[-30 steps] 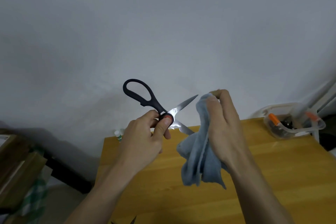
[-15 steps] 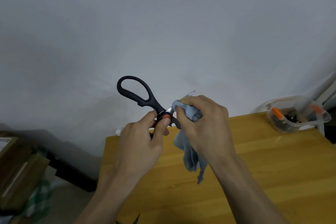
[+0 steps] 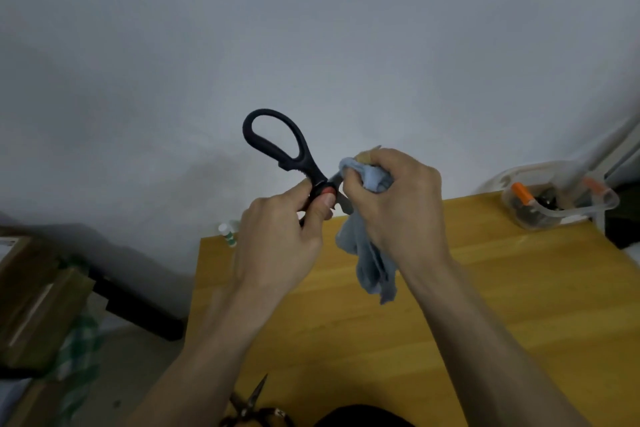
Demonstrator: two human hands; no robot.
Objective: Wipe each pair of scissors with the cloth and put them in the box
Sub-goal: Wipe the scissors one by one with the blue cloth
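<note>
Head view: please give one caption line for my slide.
Left hand holds black scissors while right hand wipes the blades with a blue cloth.

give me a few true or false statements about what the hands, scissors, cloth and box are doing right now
1. The left hand grips the black-handled scissors near the pivot. True.
2. The right hand holds the blue cloth bunched over the blades. True.
3. The black-handled scissors lie flat on the wooden table. False: they are held up in the air, above the table.
4. The clear plastic box sits at the near left corner of the table. False: it is at the far right corner.
5. A second pair of scissors lies at the near edge of the table. True.
6. The cloth is folded neatly inside the box. False: it hangs from the right hand.
</note>
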